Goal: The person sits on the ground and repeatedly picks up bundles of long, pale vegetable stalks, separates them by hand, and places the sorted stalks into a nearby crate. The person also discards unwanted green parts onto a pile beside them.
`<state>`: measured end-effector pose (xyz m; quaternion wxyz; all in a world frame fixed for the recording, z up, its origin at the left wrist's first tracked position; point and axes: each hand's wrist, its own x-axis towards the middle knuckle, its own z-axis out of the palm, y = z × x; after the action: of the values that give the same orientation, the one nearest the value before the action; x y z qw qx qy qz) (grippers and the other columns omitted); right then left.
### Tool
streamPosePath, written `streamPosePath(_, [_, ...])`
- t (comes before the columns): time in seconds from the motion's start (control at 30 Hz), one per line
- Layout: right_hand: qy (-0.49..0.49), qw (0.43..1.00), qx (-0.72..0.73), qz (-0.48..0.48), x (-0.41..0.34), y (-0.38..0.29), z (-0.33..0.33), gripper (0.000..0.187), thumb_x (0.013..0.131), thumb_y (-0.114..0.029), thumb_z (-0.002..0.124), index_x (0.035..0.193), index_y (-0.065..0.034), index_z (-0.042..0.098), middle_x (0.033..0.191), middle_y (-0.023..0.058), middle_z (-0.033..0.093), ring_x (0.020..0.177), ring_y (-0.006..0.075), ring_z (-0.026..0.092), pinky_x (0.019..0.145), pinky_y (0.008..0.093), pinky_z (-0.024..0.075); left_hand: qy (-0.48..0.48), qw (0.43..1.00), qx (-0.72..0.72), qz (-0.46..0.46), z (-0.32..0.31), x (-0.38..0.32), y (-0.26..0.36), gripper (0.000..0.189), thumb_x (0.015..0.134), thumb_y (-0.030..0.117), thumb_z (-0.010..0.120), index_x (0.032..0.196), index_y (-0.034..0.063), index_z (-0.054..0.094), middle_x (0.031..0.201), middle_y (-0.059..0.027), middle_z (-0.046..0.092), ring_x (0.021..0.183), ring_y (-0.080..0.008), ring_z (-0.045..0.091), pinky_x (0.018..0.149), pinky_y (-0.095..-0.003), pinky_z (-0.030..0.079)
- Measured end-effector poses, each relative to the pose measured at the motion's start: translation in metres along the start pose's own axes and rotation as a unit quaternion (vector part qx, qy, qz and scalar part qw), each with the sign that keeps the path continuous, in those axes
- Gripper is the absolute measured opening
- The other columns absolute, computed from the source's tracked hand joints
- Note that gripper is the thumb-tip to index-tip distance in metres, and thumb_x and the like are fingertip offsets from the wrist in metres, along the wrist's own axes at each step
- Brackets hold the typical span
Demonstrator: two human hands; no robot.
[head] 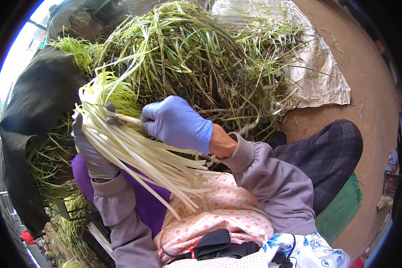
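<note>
A bundle of long pale stalks with yellow-green leaves, like blanched garlic chives [147, 157], lies across my left hand [95, 150], which wears a grey glove and is closed around it, two fingertips showing over the stalks. My right hand [177, 124], in a blue-violet glove, pinches the end of one pale stalk [129, 119] just above the bundle. The white stalk ends point down and right over a pink-dotted apron [221, 214]. Right behind my hands rises a large heap of green and brown leafy stalks [187, 60].
A pale woven plastic sheet [316, 77] lies under the heap's right side on brown ground. Dark cloth [43, 87] covers more greens at left. A dark crate [95, 231] with white stalks stands at lower left. A green mat [341, 204] is beside the right knee.
</note>
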<state>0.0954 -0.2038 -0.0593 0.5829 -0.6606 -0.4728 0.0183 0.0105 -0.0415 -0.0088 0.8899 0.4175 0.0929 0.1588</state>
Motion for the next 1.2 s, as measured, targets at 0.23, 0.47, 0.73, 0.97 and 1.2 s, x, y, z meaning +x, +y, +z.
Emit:
streamPosePath(0.23, [0.215, 0.948, 0.148, 0.183, 0.014, 0.002, -0.103, 0.01, 0.08, -0.003, 0.056, 0.074, 0.0043, 0.061, 0.066, 0.0132, 0.062, 0.058, 0.0149, 0.063, 0.05, 0.022, 0.0542, 0.045, 0.998, 0.007, 0.048, -0.011, -0.008, 0.014, 0.062, 0.083, 0.039, 0.049, 0.128, 0.0029, 0.027, 0.116, -0.0255, 0.048, 0.073, -0.0178, 0.049, 0.072, -0.0335, 0.043])
streamPosePath(0.47, [0.062, 0.995, -0.073, 0.021, 0.007, 0.006, -0.03, 0.017, 0.071, -0.011, 0.066, 0.069, 0.0037, 0.056, 0.055, 0.0174, 0.052, 0.047, 0.0205, 0.055, 0.044, 0.0329, 0.0414, 0.012, 0.996, 0.001, -0.085, 0.014, -0.013, -0.028, 0.066, 0.079, 0.046, 0.048, 0.126, 0.0024, 0.03, 0.107, -0.0259, 0.052, 0.067, -0.0204, 0.052, 0.064, -0.034, 0.046])
streamPosePath(0.73, [0.019, 0.996, 0.033, 0.077, 0.007, -0.005, -0.025, 0.015, 0.076, -0.008, 0.06, 0.073, 0.0049, 0.054, 0.064, 0.0146, 0.06, 0.055, 0.0216, 0.059, 0.052, 0.0305, 0.0457, 0.026, 0.995, -0.015, -0.093, 0.026, -0.01, -0.028, 0.06, 0.077, 0.046, 0.047, 0.113, -0.0018, 0.042, 0.088, -0.0151, 0.055, 0.064, -0.0197, 0.05, 0.063, -0.0337, 0.045])
streamPosePath(0.97, [0.077, 0.897, 0.386, 0.203, 0.01, -0.004, -0.049, 0.013, 0.085, -0.008, 0.051, 0.077, 0.0026, 0.054, 0.067, 0.0087, 0.059, 0.054, 0.0132, 0.058, 0.049, 0.022, 0.0465, 0.035, 0.999, 0.002, -0.005, 0.014, -0.009, -0.017, 0.061, 0.08, 0.046, 0.048, 0.115, -0.0039, 0.04, 0.087, -0.0145, 0.057, 0.064, -0.0181, 0.05, 0.066, -0.0309, 0.043])
streamPosePath(1.2, [0.235, 0.862, 0.434, 0.118, -0.01, 0.037, -0.127, 0.022, 0.086, -0.027, 0.052, 0.076, -0.0068, 0.053, 0.058, -0.0003, 0.05, 0.042, 0.0043, 0.04, 0.04, 0.0187, 0.0393, 0.028, 0.977, 0.126, 0.169, -0.033, -0.015, 0.021, 0.055, 0.084, 0.046, 0.046, 0.112, -0.0007, 0.045, 0.093, -0.0142, 0.057, 0.077, -0.0211, 0.054, 0.075, -0.0348, 0.047])
